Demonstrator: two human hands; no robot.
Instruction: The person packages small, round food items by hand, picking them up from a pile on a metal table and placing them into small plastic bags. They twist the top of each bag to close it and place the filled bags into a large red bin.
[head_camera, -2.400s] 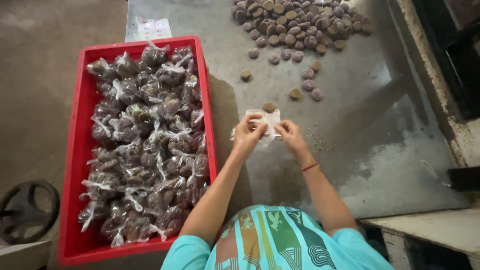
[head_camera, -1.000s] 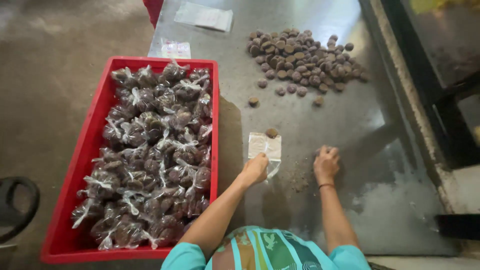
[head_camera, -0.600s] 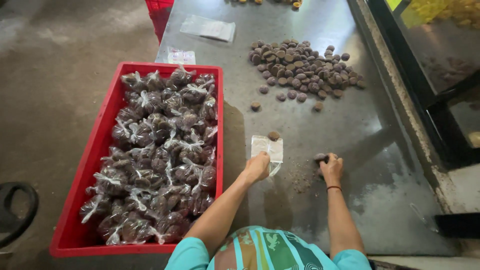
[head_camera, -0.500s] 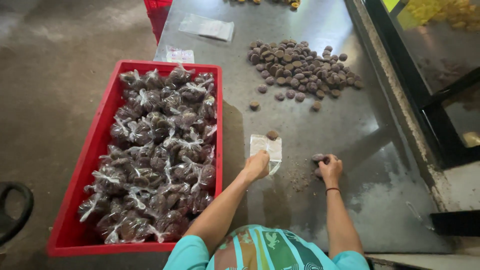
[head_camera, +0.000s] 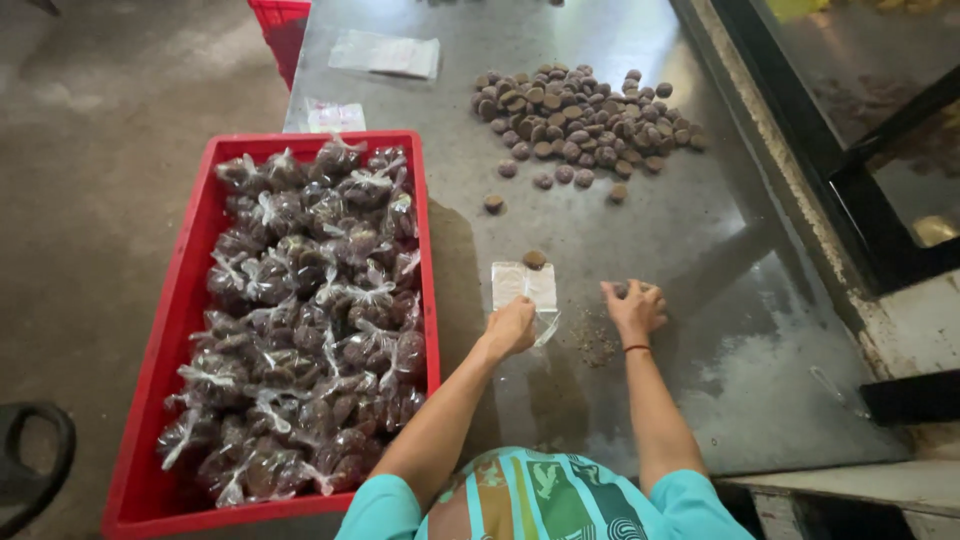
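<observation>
Left hand (head_camera: 510, 328) down on the near edge of a small clear plastic bag (head_camera: 524, 287), fingers curled, pinning it flat to the grey metal table (head_camera: 700, 250). Right hand (head_camera: 634, 310) just right of the bag, fingers closed around a brown round piece (head_camera: 622, 289) only partly visible at the fingertips. One loose brown disc (head_camera: 535, 259) touching the bag's far edge; another (head_camera: 494, 203) farther off. Patch of brown crumbs (head_camera: 598, 345) between the hands, slightly nearer. Large heap of brown discs (head_camera: 585, 120) at far centre, well apart from both hands. Red crate (head_camera: 425, 250) at left, touching the table edge, packed with tied clear bags of brown pieces (head_camera: 310, 320). Flat clear bags (head_camera: 385, 53) at far left of table.
</observation>
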